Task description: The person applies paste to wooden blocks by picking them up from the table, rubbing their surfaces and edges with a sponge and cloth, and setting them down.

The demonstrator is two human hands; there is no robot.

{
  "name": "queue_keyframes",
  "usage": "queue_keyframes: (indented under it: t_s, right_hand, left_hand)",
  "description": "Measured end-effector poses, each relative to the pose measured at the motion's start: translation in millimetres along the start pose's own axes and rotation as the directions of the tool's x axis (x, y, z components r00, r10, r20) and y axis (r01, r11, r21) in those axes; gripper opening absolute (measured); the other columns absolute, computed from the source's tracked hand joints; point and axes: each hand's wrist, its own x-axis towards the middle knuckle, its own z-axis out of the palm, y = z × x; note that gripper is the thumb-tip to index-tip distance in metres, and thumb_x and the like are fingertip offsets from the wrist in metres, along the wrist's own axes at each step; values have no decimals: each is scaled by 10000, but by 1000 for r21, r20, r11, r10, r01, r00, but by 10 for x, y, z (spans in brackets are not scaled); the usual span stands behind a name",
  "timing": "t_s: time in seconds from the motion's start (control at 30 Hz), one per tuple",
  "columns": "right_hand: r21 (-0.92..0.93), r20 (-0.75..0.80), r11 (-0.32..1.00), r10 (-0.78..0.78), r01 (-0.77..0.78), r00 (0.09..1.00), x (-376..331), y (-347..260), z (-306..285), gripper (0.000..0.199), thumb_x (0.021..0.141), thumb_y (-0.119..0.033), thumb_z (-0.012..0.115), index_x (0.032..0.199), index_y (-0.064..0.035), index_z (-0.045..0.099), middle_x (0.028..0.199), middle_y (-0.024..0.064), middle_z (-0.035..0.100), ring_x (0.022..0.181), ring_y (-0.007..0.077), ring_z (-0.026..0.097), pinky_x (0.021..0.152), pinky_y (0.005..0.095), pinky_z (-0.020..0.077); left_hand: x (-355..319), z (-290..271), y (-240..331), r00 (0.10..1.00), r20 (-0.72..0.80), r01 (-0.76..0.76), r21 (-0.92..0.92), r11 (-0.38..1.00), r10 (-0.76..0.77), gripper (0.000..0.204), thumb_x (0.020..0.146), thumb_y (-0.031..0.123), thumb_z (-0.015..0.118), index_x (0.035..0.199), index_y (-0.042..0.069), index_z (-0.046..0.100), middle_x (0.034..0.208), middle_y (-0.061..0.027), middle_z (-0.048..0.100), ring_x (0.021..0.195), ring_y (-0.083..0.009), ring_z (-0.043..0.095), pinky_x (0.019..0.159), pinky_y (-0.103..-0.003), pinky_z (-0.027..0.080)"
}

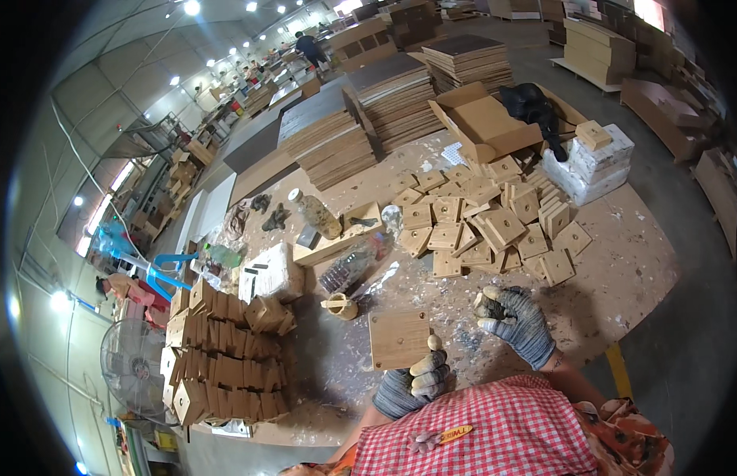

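Counter (622,246): brown, speckled with pale spots, spans the middle. Board stacks (329,143) along its far side. Checked apron (479,424), red and white, on the person at the near edge. Left side: stacked wooden blocks (225,357) in rows. Right of centre, far side: loose pile of wooden pieces (483,214), several with round holes. Right hand (523,324), grey-gloved, near the loose pile: fingers curled inward; cannot tell whether they grip anything small. Left hand (416,385), grey-gloved with pale tips: fingers closed on the square wooden plate (396,337), thumb on its face. Plate is at the counter's near side, in the left hand: light brown, flat, grained, small dark spots near corners. Yellow oval tag (456,434) on the apron: dark lettering, beside a pinkish-grey flower shape (423,443).
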Motion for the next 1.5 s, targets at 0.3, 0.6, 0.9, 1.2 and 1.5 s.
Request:
queue_keyframes:
  t_s: [0.3,0.6,0.9,1.2,1.5]
  right_hand:
    - [105,-4,993,61,-60,998,27,35,13,430,735,-70,761,1126,5,599,989,90,629,916,161,615,819,290,513]
    - [-464,-65,873,138,-152,988,20,1202,-640,443,747,-80,718,1164,-11,584,1098,123,557,994,223,582,869,328,492]
    - [-669,486,560,-167,488,858,-88,823,59,577,740,-398,741,1181,-54,599,1196,154,547,1148,340,462,1051,447,303]
    - [29,473,920,332,-391,816,-206,2499,720,670,657,-515,729,1122,-51,598,1237,115,521,1140,298,448,1013,414,325]
    - [71,232,989,108,-128,967,-79,1128,679,245,902,-296,590,966,-61,617,926,33,617,825,159,562,756,316,470]
  left_hand:
    - [59,-320,56,974,222,48,-59,997,-34,241,931,236,518,1127,107,574,637,27,489,493,-95,462,453,-242,453]
    - [-16,-662,232,916,-360,-79,272,959,178,343,933,338,560,1081,33,512,738,-31,544,597,-163,526,513,-268,464]
    - [-157,-445,254,765,-533,-193,345,918,361,416,866,307,677,1131,20,534,878,-79,636,727,-179,625,617,-275,543]
    - [-154,-77,153,837,-298,-184,636,750,458,444,884,301,665,1189,13,519,991,-77,640,815,-157,631,641,-282,541]
    - [-255,-212,187,731,-221,-210,827,521,646,558,807,248,756,1227,-24,510,1073,-117,637,941,-191,635,801,-298,536]
